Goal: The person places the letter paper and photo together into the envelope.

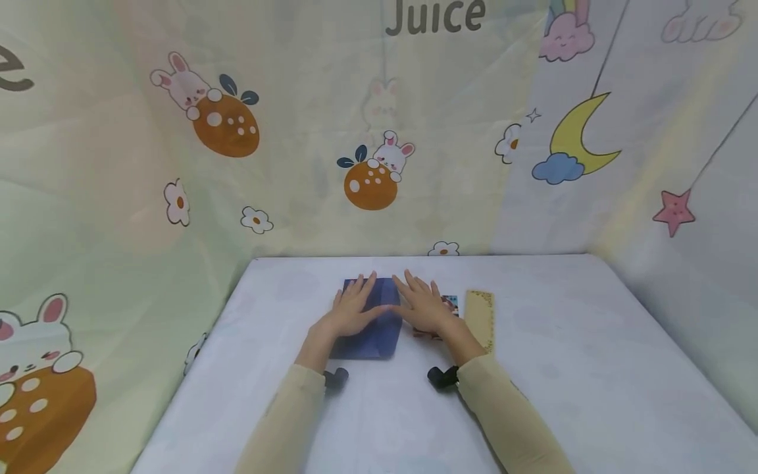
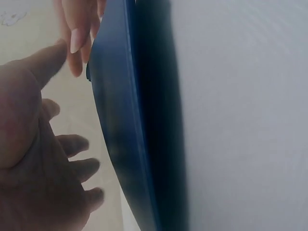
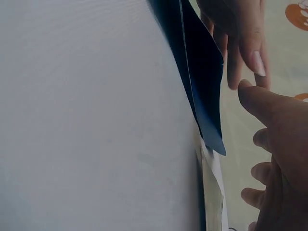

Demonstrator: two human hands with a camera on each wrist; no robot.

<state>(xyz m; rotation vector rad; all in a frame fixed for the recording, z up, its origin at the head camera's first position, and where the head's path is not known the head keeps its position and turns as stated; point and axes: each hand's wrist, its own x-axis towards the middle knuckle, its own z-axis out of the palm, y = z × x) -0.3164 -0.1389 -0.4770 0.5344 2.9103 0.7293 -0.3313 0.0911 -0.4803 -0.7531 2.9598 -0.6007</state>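
Observation:
A dark blue folded paper [image 1: 373, 339], like an envelope, lies on the white table in the head view. Over it my left hand [image 1: 353, 311] spreads its straight fingers, holding nothing. My right hand [image 1: 423, 306] is spread in the same way between the blue paper and a colourful picture card [image 1: 451, 304], which it partly covers. The thumbs meet over the paper's right edge. In the left wrist view, the left hand [image 2: 29, 130] stands off from the paper's raised edge [image 2: 115, 96]. From the right wrist, a slightly lifted flap [image 3: 204, 86] shows beside the right hand [image 3: 293, 134].
A beige card strip [image 1: 480, 316] with a patterned border lies right of the picture card. Black wrist cameras [image 1: 443, 377] sit under the cuffs. Behind the white table [image 1: 551, 368] hangs a cartoon-printed cloth [image 1: 308, 131], which also runs along both sides.

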